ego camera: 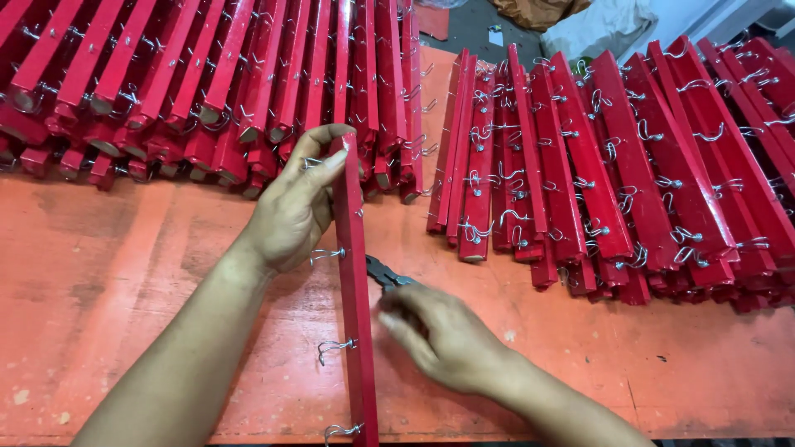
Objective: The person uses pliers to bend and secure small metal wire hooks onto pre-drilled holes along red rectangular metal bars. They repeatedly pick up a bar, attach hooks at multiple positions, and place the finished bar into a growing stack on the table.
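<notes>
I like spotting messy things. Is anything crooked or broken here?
Nothing looks broken. The right pile of red bars fans out unevenly, its wire hooks tangled. The left hand steadies one bar; the right hand holds pliers.

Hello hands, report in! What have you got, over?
Left hand grips red wooden strip near its top. Right hand holds dark pliers against strip's edge. Wire hooks stick out left. Red strip piles beyond, clear of hands.

Left hand (290, 211) gripping — right hand (443, 335) curled
</notes>
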